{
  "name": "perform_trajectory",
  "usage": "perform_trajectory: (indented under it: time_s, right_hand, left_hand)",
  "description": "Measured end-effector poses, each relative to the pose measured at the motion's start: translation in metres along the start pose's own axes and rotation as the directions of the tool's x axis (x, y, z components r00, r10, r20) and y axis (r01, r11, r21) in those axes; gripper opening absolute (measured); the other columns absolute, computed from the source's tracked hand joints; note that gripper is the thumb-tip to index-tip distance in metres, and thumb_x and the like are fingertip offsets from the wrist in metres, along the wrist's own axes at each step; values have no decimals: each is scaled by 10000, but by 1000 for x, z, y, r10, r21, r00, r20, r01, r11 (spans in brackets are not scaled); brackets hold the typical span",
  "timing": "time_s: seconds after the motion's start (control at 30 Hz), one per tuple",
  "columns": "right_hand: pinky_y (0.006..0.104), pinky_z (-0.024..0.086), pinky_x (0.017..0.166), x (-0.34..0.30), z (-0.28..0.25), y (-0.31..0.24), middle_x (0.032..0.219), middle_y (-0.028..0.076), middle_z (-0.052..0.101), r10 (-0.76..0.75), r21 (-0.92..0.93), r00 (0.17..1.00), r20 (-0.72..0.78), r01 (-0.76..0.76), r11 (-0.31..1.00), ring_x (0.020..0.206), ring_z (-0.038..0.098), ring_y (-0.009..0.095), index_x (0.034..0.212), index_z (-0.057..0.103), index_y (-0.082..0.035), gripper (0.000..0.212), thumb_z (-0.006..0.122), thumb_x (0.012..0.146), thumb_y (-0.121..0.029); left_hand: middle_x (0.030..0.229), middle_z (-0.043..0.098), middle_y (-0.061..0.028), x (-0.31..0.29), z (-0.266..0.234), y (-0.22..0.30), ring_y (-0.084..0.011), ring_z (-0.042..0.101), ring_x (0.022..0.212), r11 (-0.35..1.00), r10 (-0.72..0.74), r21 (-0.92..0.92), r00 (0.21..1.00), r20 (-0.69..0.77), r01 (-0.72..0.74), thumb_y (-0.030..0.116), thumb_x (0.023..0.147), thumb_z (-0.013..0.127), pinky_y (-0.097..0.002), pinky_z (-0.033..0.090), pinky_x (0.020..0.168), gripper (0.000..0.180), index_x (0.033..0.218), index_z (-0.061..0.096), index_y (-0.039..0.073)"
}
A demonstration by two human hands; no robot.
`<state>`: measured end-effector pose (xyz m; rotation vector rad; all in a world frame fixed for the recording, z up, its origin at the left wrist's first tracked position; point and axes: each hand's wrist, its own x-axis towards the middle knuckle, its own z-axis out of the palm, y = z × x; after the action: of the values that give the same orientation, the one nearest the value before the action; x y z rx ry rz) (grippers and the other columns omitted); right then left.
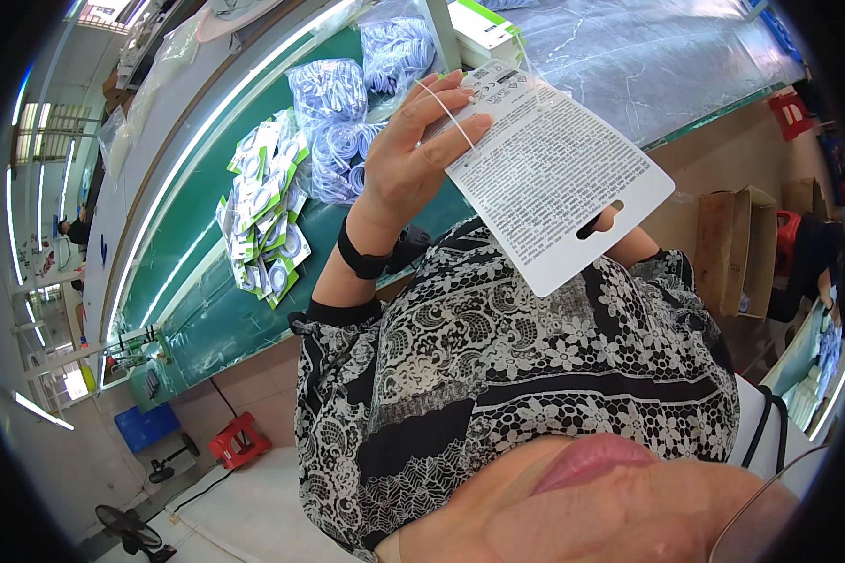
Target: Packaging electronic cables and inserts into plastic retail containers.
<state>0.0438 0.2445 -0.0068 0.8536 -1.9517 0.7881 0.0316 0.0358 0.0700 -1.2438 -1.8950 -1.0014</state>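
A white packaging card [563, 169] with a hang hole and dense small print is held up in front of my chest. My left hand [418, 141] grips its upper left edge, with fingers lying over the printed side. Across those fingers runs a thin white cable [449, 114]. My right forearm [634, 246] reaches behind the card, which hides the right hand and its fingers. Left of my left hand, a pile of carded cables [265, 211] with green-and-white cards lies on the green tabletop [221, 324].
Clear plastic bags of coiled white cables [333, 103] lie beyond the pile. A stack of white-and-green cards [486, 38] stands at the far edge of my left hand. Cardboard boxes [734, 249] and a red stool [239, 441] are on the floor; another person [812, 258] sits at right.
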Motion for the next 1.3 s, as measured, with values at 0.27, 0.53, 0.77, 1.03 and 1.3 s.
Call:
perform_trajectory:
  time_s: [0.27, 0.53, 0.77, 1.03, 1.3]
  right_hand:
    - [337, 511, 769, -1, 7, -1, 988, 110, 645, 13, 20, 1000, -7, -13, 1000, 906, 633, 226, 1004, 616, -39, 255, 692, 761, -29]
    - [330, 520, 759, -25, 34, -1, 996, 116, 648, 87, 121, 996, -7, -85, 989, 902, 640, 222, 1022, 611, -33, 267, 691, 768, -27]
    - [325, 528, 751, -36, 34, -10, 1002, 122, 651, 300, 391, 953, 46, -294, 872, 898, 646, 219, 1039, 607, -27, 277, 691, 774, -25]
    - [239, 512, 658, 34, 7, -24, 829, 69, 625, 633, 791, 773, 49, -417, 448, 753, 638, 146, 872, 595, 15, 105, 647, 792, 58]
    - [293, 471, 538, 51, 0, -19, 765, 81, 584, 384, 259, 923, -8, -369, 892, 624, 589, 213, 879, 604, -33, 84, 656, 813, -32]
  left_hand:
    - [1039, 607, -149, 1, -2, -5, -353, 621, 1017, 995, 85, 55, 995, 58, -88, 27, 724, 706, -450, 503, 904, 350, 1060, 646, 103]
    - [1017, 631, -191, 0, -2, -7, -344, 637, 971, 995, 92, 28, 990, 110, -96, 19, 749, 692, -440, 525, 868, 330, 1071, 620, 15]
    - [975, 647, -98, -8, 9, -9, -269, 653, 907, 991, -131, 13, 990, 44, 131, -1, 714, 692, -319, 542, 748, 373, 1073, 640, 86]
    - [1005, 642, -53, -23, 31, -9, -106, 603, 887, 404, -763, -740, 645, 52, 538, 42, 870, 637, -225, 488, 749, 267, 1118, 544, 5]
    - [1144, 584, -87, -23, 32, -12, -212, 600, 1042, 144, -824, -847, 537, 184, 511, 80, 924, 560, -387, 517, 912, 282, 1196, 493, 42]
